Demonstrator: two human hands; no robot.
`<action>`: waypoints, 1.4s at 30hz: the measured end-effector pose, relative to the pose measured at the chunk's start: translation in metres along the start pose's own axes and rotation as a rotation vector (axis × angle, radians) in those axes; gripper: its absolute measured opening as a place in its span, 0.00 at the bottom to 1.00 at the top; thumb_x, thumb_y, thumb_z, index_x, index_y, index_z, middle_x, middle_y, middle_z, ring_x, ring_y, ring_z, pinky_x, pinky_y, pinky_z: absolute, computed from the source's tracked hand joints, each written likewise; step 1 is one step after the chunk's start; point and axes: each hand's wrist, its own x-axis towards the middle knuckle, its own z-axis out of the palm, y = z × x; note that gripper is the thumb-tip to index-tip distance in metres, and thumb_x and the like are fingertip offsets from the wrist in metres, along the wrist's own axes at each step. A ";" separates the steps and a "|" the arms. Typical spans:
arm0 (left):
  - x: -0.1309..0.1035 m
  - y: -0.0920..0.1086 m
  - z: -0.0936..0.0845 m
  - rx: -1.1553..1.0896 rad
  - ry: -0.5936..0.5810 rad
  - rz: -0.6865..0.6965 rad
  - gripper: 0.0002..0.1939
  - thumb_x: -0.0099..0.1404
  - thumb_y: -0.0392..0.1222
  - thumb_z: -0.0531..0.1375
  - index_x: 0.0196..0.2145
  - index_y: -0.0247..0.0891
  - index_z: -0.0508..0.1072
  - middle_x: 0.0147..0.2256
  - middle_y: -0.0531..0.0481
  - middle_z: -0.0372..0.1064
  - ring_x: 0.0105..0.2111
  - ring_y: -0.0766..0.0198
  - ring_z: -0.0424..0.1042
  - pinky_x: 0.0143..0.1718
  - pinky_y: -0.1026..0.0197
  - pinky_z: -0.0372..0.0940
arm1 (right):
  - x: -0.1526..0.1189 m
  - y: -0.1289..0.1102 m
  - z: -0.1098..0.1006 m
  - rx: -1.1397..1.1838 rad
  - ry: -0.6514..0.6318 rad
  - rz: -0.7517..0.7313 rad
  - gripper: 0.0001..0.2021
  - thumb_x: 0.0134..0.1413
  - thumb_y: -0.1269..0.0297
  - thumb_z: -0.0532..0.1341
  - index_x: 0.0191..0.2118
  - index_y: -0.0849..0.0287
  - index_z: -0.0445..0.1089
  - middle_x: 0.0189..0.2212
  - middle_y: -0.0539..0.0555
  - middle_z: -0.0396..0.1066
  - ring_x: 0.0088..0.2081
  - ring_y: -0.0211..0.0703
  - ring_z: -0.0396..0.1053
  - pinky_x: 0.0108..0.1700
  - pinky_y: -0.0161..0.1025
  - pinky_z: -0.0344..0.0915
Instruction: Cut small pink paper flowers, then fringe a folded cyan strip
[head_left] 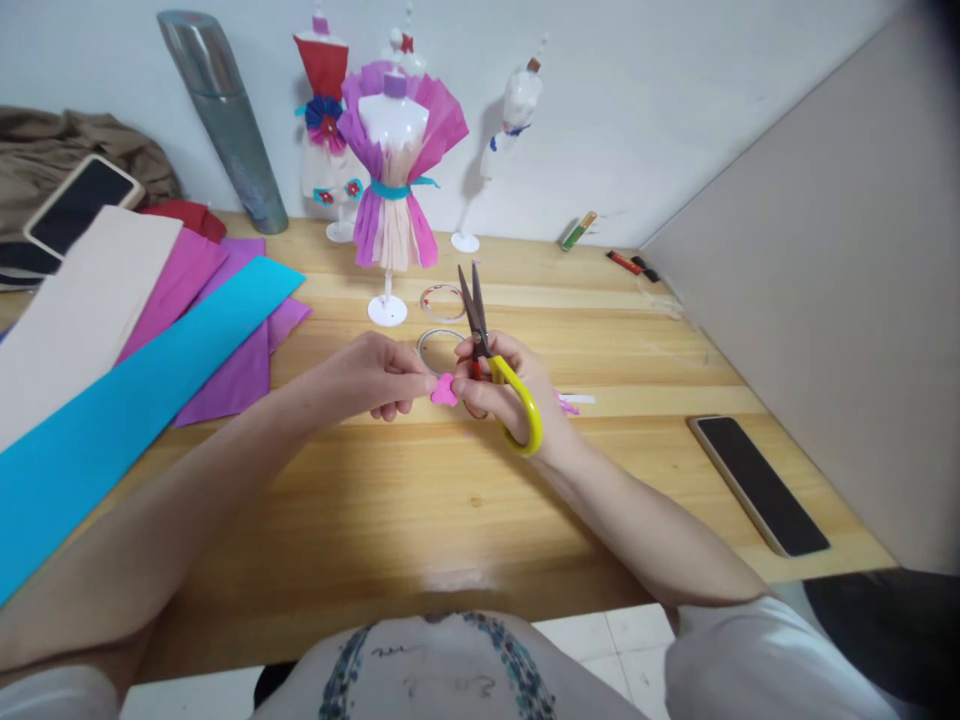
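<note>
Between my two hands is a small bright pink paper piece (444,390) with a rounded, lobed outline. My left hand (379,375) pinches its left edge between thumb and finger. At its right edge are the thumb and fingertip of my right hand (510,385), which also carries scissors (517,400) with yellow and red handles. The dark blades point up and away, slightly apart. Two tape rolls (442,302) (439,350) lie just beyond my hands, the nearer one partly hidden by my fingers.
Small mannequins (394,125) in paper dresses and a tilted flask (232,130) stand at the back. Coloured paper sheets (150,400) and a phone (82,205) lie left. Another phone (757,485) lies right, near a partition (825,250). Pink scraps (568,404) lie beside my right wrist.
</note>
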 end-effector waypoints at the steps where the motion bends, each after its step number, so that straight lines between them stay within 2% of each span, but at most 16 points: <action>1: 0.001 -0.001 -0.002 -0.025 0.012 0.013 0.13 0.56 0.43 0.65 0.18 0.36 0.73 0.17 0.53 0.67 0.17 0.72 0.63 0.19 0.69 0.58 | 0.000 0.000 0.000 0.012 0.019 0.023 0.15 0.38 0.67 0.70 0.36 0.56 0.68 0.21 0.41 0.66 0.19 0.30 0.57 0.21 0.33 0.54; 4: 0.003 -0.005 -0.001 -0.076 0.023 0.071 0.14 0.56 0.47 0.66 0.19 0.36 0.73 0.19 0.52 0.68 0.20 0.70 0.66 0.21 0.68 0.61 | 0.001 -0.002 0.000 0.035 0.050 0.073 0.16 0.37 0.66 0.69 0.36 0.56 0.67 0.20 0.39 0.64 0.16 0.29 0.55 0.19 0.33 0.53; 7: 0.005 -0.004 0.007 -0.099 0.025 0.072 0.12 0.53 0.48 0.68 0.22 0.37 0.76 0.20 0.52 0.69 0.23 0.68 0.68 0.22 0.68 0.64 | 0.000 -0.003 0.001 0.045 0.040 0.071 0.17 0.37 0.66 0.69 0.37 0.56 0.66 0.19 0.39 0.64 0.16 0.29 0.54 0.19 0.33 0.52; 11: 0.003 0.001 0.018 -0.125 0.123 0.010 0.08 0.52 0.41 0.67 0.20 0.37 0.74 0.17 0.55 0.67 0.20 0.71 0.65 0.22 0.69 0.62 | 0.000 0.001 0.000 0.070 0.005 0.047 0.19 0.39 0.65 0.71 0.38 0.56 0.66 0.19 0.39 0.65 0.16 0.29 0.54 0.19 0.33 0.53; 13: 0.003 0.002 0.020 -0.146 0.129 0.011 0.09 0.52 0.38 0.65 0.17 0.37 0.72 0.15 0.55 0.67 0.18 0.72 0.63 0.22 0.69 0.61 | 0.000 0.003 -0.001 0.072 -0.008 0.047 0.20 0.39 0.63 0.73 0.38 0.56 0.66 0.20 0.39 0.66 0.16 0.29 0.55 0.19 0.33 0.53; 18: 0.001 0.000 0.014 -0.234 0.133 0.099 0.07 0.51 0.36 0.65 0.18 0.37 0.73 0.16 0.56 0.67 0.18 0.73 0.63 0.22 0.69 0.59 | 0.000 0.008 -0.006 0.112 -0.037 -0.031 0.21 0.47 0.52 0.74 0.40 0.57 0.68 0.23 0.42 0.67 0.18 0.30 0.57 0.20 0.33 0.53; 22: -0.003 0.003 0.005 -0.278 0.192 0.186 0.06 0.51 0.38 0.67 0.20 0.36 0.76 0.16 0.55 0.69 0.18 0.72 0.64 0.22 0.68 0.59 | 0.000 0.012 -0.012 0.110 -0.202 -0.061 0.23 0.56 0.43 0.69 0.44 0.56 0.68 0.29 0.48 0.73 0.21 0.32 0.63 0.24 0.34 0.58; 26: -0.007 0.006 0.002 -0.327 0.278 0.226 0.07 0.52 0.38 0.67 0.20 0.35 0.76 0.16 0.55 0.68 0.18 0.72 0.64 0.22 0.67 0.60 | -0.004 0.016 -0.013 0.030 -0.317 -0.042 0.27 0.56 0.35 0.65 0.44 0.57 0.68 0.32 0.52 0.74 0.27 0.39 0.70 0.31 0.38 0.66; 29: -0.007 0.006 0.003 -0.355 0.309 0.232 0.06 0.52 0.38 0.66 0.20 0.35 0.76 0.16 0.55 0.68 0.17 0.71 0.64 0.21 0.66 0.60 | -0.008 0.018 -0.014 -0.060 -0.376 -0.067 0.28 0.58 0.34 0.62 0.45 0.57 0.68 0.36 0.54 0.74 0.31 0.41 0.72 0.36 0.40 0.69; 33: -0.007 0.006 0.003 -0.330 0.320 0.220 0.07 0.52 0.38 0.66 0.19 0.35 0.75 0.16 0.54 0.67 0.18 0.71 0.64 0.21 0.66 0.59 | -0.011 0.016 -0.015 -0.133 -0.406 -0.095 0.29 0.59 0.34 0.62 0.46 0.57 0.68 0.39 0.56 0.73 0.33 0.43 0.72 0.37 0.42 0.70; 37: -0.008 0.009 0.002 -0.325 0.360 0.213 0.09 0.52 0.37 0.65 0.17 0.36 0.72 0.15 0.54 0.66 0.17 0.71 0.63 0.21 0.67 0.58 | -0.013 0.007 -0.012 -0.195 -0.423 -0.069 0.29 0.57 0.32 0.62 0.44 0.57 0.68 0.37 0.55 0.71 0.33 0.43 0.71 0.37 0.42 0.70; 42: -0.009 0.010 0.002 -0.310 0.321 0.194 0.08 0.52 0.36 0.64 0.18 0.36 0.72 0.16 0.54 0.67 0.17 0.71 0.63 0.22 0.66 0.60 | -0.013 0.005 -0.010 -0.182 -0.429 -0.079 0.29 0.57 0.32 0.62 0.43 0.56 0.67 0.34 0.52 0.68 0.31 0.41 0.66 0.35 0.41 0.68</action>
